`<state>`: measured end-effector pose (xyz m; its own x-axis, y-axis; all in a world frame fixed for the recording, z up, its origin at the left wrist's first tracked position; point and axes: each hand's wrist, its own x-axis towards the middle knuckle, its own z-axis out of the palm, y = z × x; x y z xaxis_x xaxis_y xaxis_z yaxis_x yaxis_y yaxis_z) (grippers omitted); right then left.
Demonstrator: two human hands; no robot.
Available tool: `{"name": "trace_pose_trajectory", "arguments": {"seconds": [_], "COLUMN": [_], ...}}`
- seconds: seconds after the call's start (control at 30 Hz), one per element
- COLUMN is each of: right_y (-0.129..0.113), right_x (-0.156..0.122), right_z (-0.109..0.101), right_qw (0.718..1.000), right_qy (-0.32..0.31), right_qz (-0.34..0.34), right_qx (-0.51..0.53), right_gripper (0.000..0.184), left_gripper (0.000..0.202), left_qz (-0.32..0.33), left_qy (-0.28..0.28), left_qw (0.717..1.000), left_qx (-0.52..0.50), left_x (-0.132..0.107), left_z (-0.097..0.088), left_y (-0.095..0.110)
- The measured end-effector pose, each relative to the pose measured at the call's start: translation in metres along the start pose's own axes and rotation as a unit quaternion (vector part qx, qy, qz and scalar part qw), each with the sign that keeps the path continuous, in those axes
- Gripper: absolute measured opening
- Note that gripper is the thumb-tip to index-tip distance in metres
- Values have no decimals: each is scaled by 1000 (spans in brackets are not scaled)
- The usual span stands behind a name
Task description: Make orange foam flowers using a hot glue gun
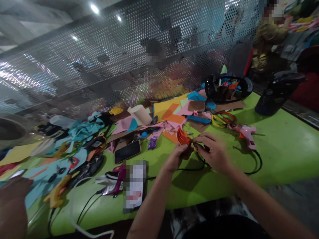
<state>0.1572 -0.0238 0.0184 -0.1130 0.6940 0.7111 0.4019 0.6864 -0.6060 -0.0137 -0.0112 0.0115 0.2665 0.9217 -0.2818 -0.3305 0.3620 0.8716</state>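
Above the green tabletop I hold a small orange piece with curved, layered folds, which looks like a folded paper flower (183, 136). My left hand (178, 156) grips it from below, thumb on its front. At its right end the fingertips of my right hand (211, 147) pinch together; what exactly lies between them is hidden. To the right of my hands lies a pink glue gun (246, 134) with a small red light and a black cable. Scissors with yellow and red handles (223, 119) and a blue box cutter (199, 119) lie just behind.
A dark tumbler (272, 94) stands at the right edge, near a black bin (228, 89) of paper scraps. Coloured paper (174, 113), a phone (127, 152) and a yellow glue gun (58, 192) lie leftward. Another person's hand (15, 189) is at far left.
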Motion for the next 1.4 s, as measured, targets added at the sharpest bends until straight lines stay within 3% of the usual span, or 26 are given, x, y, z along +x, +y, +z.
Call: {"name": "trace_pose_trajectory", "arguments": {"seconds": [0.63,0.83,1.07,1.27,1.4], "right_y": [2,-1,-4,-6,-6], "right_x": [2,4,6,6,6], "right_z": [-5,-9,-10,-11,-10], "right_qw": [993,999,998,996,997], "right_qy": [-76,-40,-33,-21,-20], "right_qz": [-30,12,19,29,5], "right_qx": [-86,-8,52,78,79], "right_gripper": [17,12,11,13,12], "left_gripper": [60,64,55,51,58], "left_qz": [9,9,50,37,34], "left_qy": [-10,-5,-84,-92,-69], "left_qw": [1000,998,990,988,989], "left_qx": [15,55,104,116,126], "left_x": [-4,-4,1,3,5], "left_z": [-3,-4,-10,-15,-18], "left_y": [8,10,6,3,0]}}
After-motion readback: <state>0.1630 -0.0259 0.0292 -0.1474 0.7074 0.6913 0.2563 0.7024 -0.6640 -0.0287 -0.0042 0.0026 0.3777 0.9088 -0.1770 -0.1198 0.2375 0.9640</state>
